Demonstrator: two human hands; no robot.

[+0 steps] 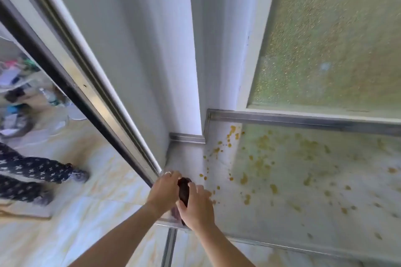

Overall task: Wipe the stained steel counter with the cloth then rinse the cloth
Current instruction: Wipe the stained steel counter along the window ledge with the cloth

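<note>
The steel counter (pixel 293 212) fills the lower right and is spattered with several yellow-orange stains (pixel 261 166), thickest near its back left corner. A dark brown cloth (pixel 184 189) is bunched between both hands above the counter's near left corner. My left hand (pixel 165 188) grips the cloth from the left, a ring on one finger. My right hand (pixel 197 206) grips it from the right, fingers curled over the top. Most of the cloth is hidden by the hands.
A white wall corner (pixel 184 71) rises behind the counter, with a frosted window (pixel 336 39) to the right. A sliding door frame (pixel 104 97) runs diagonally on the left. Beyond it, on the tiled floor (pixel 76 212), are a person's patterned trouser legs (pixel 32 171).
</note>
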